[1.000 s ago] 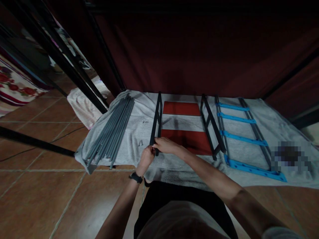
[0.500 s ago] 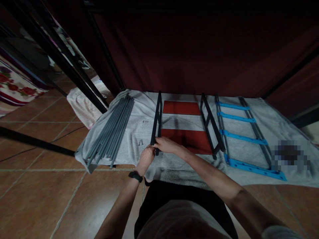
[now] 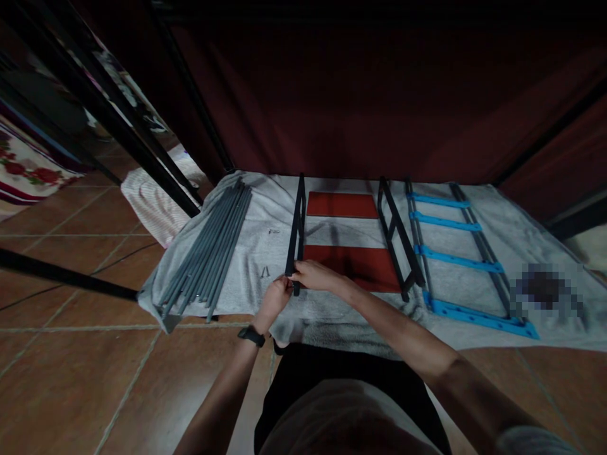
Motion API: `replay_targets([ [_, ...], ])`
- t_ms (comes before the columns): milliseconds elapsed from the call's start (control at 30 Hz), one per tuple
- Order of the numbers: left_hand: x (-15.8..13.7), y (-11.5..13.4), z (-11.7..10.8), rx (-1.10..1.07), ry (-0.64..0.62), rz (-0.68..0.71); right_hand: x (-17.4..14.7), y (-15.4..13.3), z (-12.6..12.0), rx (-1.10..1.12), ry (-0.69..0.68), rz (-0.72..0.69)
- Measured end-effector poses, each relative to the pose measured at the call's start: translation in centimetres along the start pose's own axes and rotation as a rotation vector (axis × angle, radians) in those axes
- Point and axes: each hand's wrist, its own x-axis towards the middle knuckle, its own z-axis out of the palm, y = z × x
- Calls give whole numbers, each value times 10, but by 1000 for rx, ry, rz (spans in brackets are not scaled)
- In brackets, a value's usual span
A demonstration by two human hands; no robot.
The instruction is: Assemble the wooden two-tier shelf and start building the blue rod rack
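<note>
A black metal side frame (image 3: 296, 218) stands before me, joined to two red panels (image 3: 353, 262). At its near end my right hand (image 3: 313, 275) is closed around the black bar. Right beside it, my left hand (image 3: 275, 296), with a dark band on the wrist, has its fingers pinched together at the frame's lower corner. Whatever lies between those fingertips is too small to make out. A matching black frame (image 3: 398, 234) leans at the right ends of the panels. Small screws (image 3: 265, 272) and a few more small metal parts (image 3: 274, 232) lie on the grey cloth to the left.
A bundle of grey tubes (image 3: 208, 253) rests on the grey cloth (image 3: 256, 218) at the left. Dark tubes with blue crosspieces (image 3: 458, 259) lie at the right, near a blurred patch (image 3: 545, 289). A black bar (image 3: 66, 276) crosses above the tiled floor (image 3: 57, 373).
My left hand has tilted slightly and shifted a little at the frame's corner. The right hand keeps its hold on the black bar. The whole view has moved slightly.
</note>
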Motion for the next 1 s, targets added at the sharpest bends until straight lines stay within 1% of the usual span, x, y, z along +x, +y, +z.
replay_targets([
  [200,1,3,-2,21,0,-27,-2,-1,0,12,4,2],
  [300,1,4,-1,33,-3,-52,-4,-1,2,48,32,7],
  [400,1,2,-1,13,-11,-37,-9,0,7,103,76,12],
  [600,4,-6,2,-171,49,-1,-21,11,30,209,199,22],
  [700,4,-4,4,-300,-4,25,-22,14,44,243,254,3],
  [767,3,-1,5,-351,-31,4,-20,12,51,259,271,10],
  [867,3,2,8,-315,7,-73,-21,6,55,291,326,31],
  [933,4,2,11,-277,51,-72,-33,4,58,315,390,35],
  [1000,5,0,15,-247,89,-48,-58,8,63,351,465,30],
])
